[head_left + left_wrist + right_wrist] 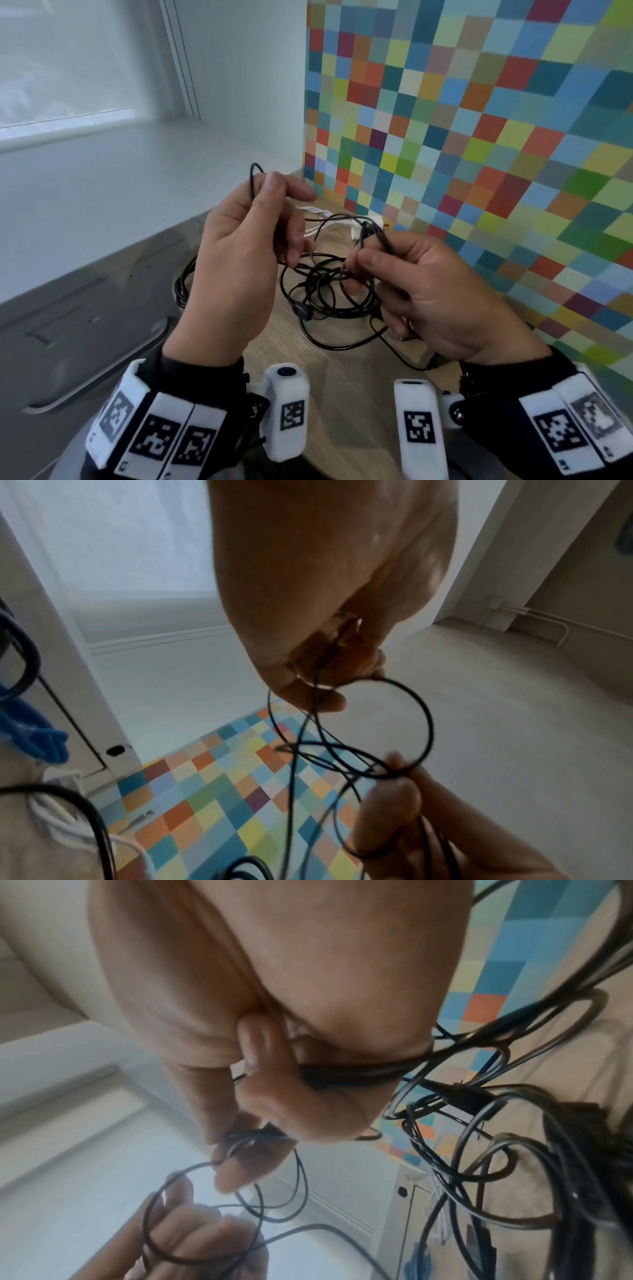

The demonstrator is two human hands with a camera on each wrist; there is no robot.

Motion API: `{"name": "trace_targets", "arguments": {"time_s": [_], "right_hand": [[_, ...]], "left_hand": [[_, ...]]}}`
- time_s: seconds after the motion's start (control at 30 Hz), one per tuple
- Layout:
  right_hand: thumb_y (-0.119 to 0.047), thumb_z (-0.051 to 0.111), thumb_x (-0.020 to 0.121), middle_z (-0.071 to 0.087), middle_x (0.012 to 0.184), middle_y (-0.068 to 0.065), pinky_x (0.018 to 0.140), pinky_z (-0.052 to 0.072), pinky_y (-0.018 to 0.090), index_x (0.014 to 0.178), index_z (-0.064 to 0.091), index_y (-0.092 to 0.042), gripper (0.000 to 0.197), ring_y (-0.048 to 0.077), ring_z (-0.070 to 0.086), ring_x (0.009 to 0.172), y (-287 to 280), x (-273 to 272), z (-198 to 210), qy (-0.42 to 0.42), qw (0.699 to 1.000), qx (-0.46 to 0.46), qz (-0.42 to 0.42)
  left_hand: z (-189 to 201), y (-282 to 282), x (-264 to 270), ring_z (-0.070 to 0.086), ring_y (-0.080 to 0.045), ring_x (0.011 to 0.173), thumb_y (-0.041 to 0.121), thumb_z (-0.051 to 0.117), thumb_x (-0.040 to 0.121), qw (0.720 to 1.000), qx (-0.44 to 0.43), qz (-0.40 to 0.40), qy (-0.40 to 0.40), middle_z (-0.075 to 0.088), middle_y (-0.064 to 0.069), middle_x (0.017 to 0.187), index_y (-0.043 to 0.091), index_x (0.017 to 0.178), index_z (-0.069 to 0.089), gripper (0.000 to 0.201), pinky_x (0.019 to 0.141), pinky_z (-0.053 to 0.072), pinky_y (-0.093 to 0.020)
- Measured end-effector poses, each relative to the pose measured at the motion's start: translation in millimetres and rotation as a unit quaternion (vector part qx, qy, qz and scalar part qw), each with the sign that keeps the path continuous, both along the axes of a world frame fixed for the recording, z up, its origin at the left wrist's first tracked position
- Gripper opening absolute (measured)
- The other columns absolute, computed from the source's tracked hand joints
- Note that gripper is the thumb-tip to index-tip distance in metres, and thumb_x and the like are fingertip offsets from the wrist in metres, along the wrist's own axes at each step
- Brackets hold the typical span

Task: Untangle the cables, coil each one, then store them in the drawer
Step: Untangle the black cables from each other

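Observation:
A thin black cable (pixel 329 346) hangs in tangled loops between both hands, and its lower loops lie on the wooden table (pixel 342 394). My left hand (pixel 275 212) is raised and pinches one strand, which arcs up over the thumb. In the left wrist view the left hand (pixel 325 669) grips that strand, with a round loop (pixel 430 723) hanging off it. Lower and to the right, my right hand (pixel 363 263) pinches several strands of the same cable, and a dark plug (pixel 380 234) sticks up above it. The right wrist view shows the right hand (pixel 246 1145) holding these thin loops.
A white cable (pixel 329 224) lies behind the tangle by the chequered wall (pixel 479 137). A thicker black cable (pixel 181 284) hangs at the table's left edge. A grey drawer front with a handle (pixel 102 377) is at the lower left. A blue cable (pixel 34 731) lies nearby.

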State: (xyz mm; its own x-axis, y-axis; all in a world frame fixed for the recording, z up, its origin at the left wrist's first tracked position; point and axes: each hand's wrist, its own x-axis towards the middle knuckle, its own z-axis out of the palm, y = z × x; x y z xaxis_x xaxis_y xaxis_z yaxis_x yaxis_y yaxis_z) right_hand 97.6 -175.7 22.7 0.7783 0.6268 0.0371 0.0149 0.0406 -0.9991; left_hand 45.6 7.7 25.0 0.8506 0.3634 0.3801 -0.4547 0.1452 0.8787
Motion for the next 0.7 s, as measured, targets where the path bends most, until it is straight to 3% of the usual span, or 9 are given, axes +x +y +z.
{"name": "trace_targets", "arguments": {"time_s": [0.1,0.17,0.27,0.33,0.4,0.5,0.57,0.63,0.7], "right_hand": [[-0.027,0.066,0.081,0.069,0.073,0.012,0.033,0.031,0.018,0.08,0.08,-0.018,0.017,0.006,0.024,0.032,-5,3,5,0.027,0.997,0.054,-0.054],[-0.025,0.065,0.082,0.068,0.074,0.01,0.034,0.027,0.019,0.08,0.08,-0.017,0.017,0.005,0.024,0.032,-9,6,8,0.045,0.992,0.085,-0.084],[-0.024,0.064,0.084,0.067,0.076,0.009,0.037,0.025,0.022,0.081,0.079,-0.016,0.017,0.005,0.023,0.032,-14,7,11,0.043,0.988,0.105,-0.104],[-0.024,0.064,0.084,0.068,0.076,0.009,0.037,0.026,0.022,0.082,0.079,-0.016,0.017,0.005,0.023,0.033,-14,7,11,0.032,0.988,0.104,-0.109],[-0.024,0.064,0.084,0.07,0.078,0.011,0.037,0.028,0.021,0.082,0.079,-0.016,0.017,0.005,0.024,0.033,-12,6,11,0.026,0.988,0.103,-0.111],[-0.024,0.063,0.085,0.073,0.083,0.012,0.037,0.03,0.02,0.081,0.079,-0.018,0.017,0.006,0.024,0.034,-7,4,9,0.022,0.989,0.104,-0.102],[-0.024,0.062,0.086,0.073,0.084,0.01,0.037,0.03,0.02,0.079,0.078,-0.02,0.017,0.006,0.024,0.034,-6,3,9,0.022,0.989,0.108,-0.099],[-0.024,0.061,0.087,0.072,0.084,0.009,0.038,0.028,0.021,0.08,0.077,-0.018,0.018,0.006,0.024,0.035,-6,3,10,0.029,0.988,0.12,-0.095],[-0.023,0.059,0.09,0.069,0.084,0.009,0.038,0.029,0.02,0.08,0.074,-0.016,0.019,0.006,0.024,0.035,-9,4,13,0.041,0.985,0.145,-0.086]], "left_hand": [[-1,10,-1,0.048,-0.019,0.053,0.034,0.048,0.105,0.997,0.064,0.009,0.031,0.052,-0.004,0.059,0.018,0.082,0.073,0.038,0.07,0.052,-0.035],[-2,17,0,0.059,-0.019,0.065,0.035,0.056,0.103,0.987,0.137,0.047,0.075,0.064,-0.003,0.066,0.021,0.081,0.076,0.033,0.074,0.052,-0.035],[-8,27,5,0.069,-0.013,0.081,0.033,0.074,0.093,0.969,0.186,0.099,0.128,0.075,0.004,0.085,0.028,0.096,0.075,0.006,0.077,0.052,-0.032],[-8,27,3,0.068,-0.016,0.082,0.028,0.079,0.089,0.966,0.188,0.138,0.112,0.072,0.005,0.087,0.029,0.1,0.071,0.014,0.077,0.054,-0.032],[1,20,-3,0.067,-0.012,0.078,0.024,0.076,0.091,0.964,0.203,0.16,0.057,0.073,0.003,0.083,0.026,0.093,0.071,0.006,0.074,0.054,-0.028],[14,6,-16,0.073,-0.015,0.081,0.032,0.067,0.097,0.956,0.287,0.044,0.045,0.077,0.002,0.083,0.025,0.085,0.077,0.017,0.079,0.06,-0.035],[17,-2,-20,0.074,-0.013,0.087,0.048,0.067,0.092,0.927,0.362,-0.053,0.083,0.078,0.006,0.089,0.03,0.092,0.079,0.022,0.084,0.06,-0.041],[13,-4,-20,0.073,-0.005,0.087,0.055,0.073,0.085,0.902,0.405,-0.083,0.128,0.077,0.014,0.087,0.036,0.095,0.077,0.022,0.086,0.058,-0.039],[11,-5,-17,0.071,-0.011,0.08,0.052,0.073,0.084,0.885,0.432,-0.083,0.154,0.074,0.007,0.078,0.038,0.093,0.077,0.017,0.085,0.057,-0.043]]}}
